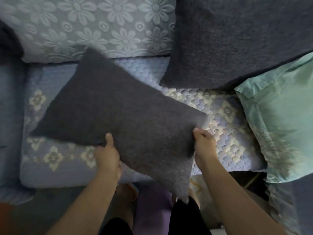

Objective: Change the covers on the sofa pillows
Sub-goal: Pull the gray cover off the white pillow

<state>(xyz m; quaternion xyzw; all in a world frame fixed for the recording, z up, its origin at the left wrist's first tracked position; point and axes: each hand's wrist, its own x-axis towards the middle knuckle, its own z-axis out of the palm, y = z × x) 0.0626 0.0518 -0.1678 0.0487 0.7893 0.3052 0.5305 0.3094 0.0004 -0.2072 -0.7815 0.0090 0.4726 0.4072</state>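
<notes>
Over sofa [220,107], hands [152,150] gripping pillow [118,107]

My left hand [107,156]: fingers hidden under the grey pillow [118,116]. Second grey pillow [237,39]: cut off by top edge. Mint pillow [284,119]: cut off at right. Pillow edges blurred.

A sofa seat [225,126] under a quilted lilac cover with pale flowers; beyond the right hand [204,145] a dark grey pillow [237,41] leans on the backrest [94,26], and a mint pillow [281,119] lies to its right
</notes>
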